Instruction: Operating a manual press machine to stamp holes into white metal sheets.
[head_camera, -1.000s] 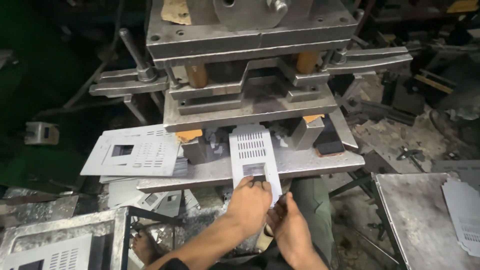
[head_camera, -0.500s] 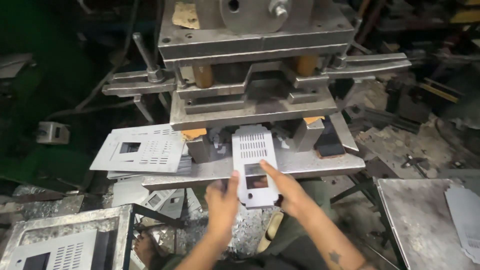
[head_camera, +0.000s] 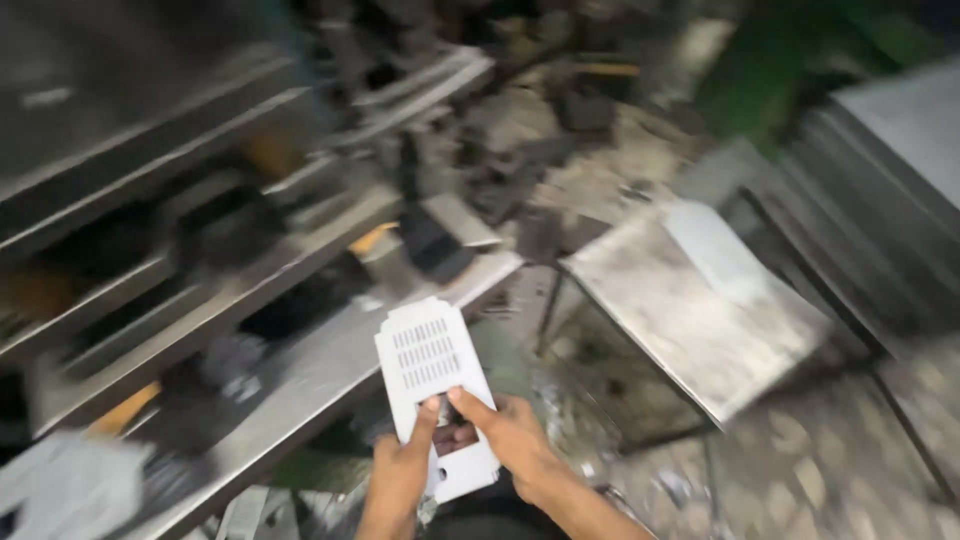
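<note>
A flat white metal plate (head_camera: 428, 368) with rows of slots and a square cut-out is held up in front of the press. My left hand (head_camera: 400, 470) grips its lower left edge. My right hand (head_camera: 510, 438) grips its lower right edge, thumb lying on the plate face. The plate is clear of the press bed (head_camera: 300, 370), which slants across the left half of the blurred view.
A steel press machine (head_camera: 150, 200) fills the left. A small metal table (head_camera: 690, 310) with a white plate (head_camera: 715, 250) on it stands to the right. More white plates (head_camera: 70, 490) lie at the lower left. Scrap-strewn floor lies behind and below.
The plate has come out of the press die and both hands now hold it. The view has swung to the right, toward the metal table.
</note>
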